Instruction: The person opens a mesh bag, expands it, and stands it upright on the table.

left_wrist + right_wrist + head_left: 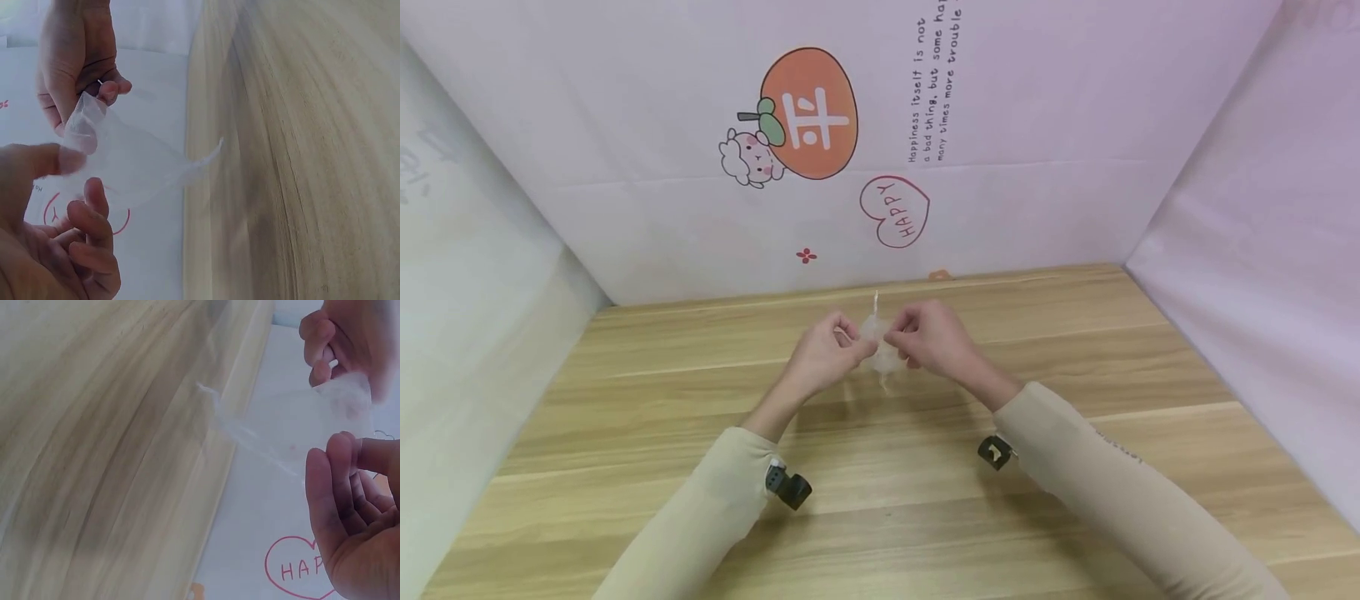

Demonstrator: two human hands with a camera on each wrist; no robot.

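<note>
A thin, translucent white piece of plastic film [886, 360] hangs between both hands over the far part of the table, with narrow twisted ends at its top and bottom. My left hand [832, 354] pinches its left side; in the left wrist view the left thumb [70, 160] lies against the film [140, 162], with the fingers behind. From the other side, my right hand [931, 335] grips the edge between thumb and fingertips. The right wrist view shows the right hand [356, 506] at the near edge of the film [294, 425], which sags toward a thin, pointed tail.
The wood-grain table [880, 517] meets a white printed backdrop [1037, 167] behind the hands. White cloth walls [467, 250] rise on both sides. A small black camera [790, 487] sits at the left sleeve, another black camera [995, 452] at the right.
</note>
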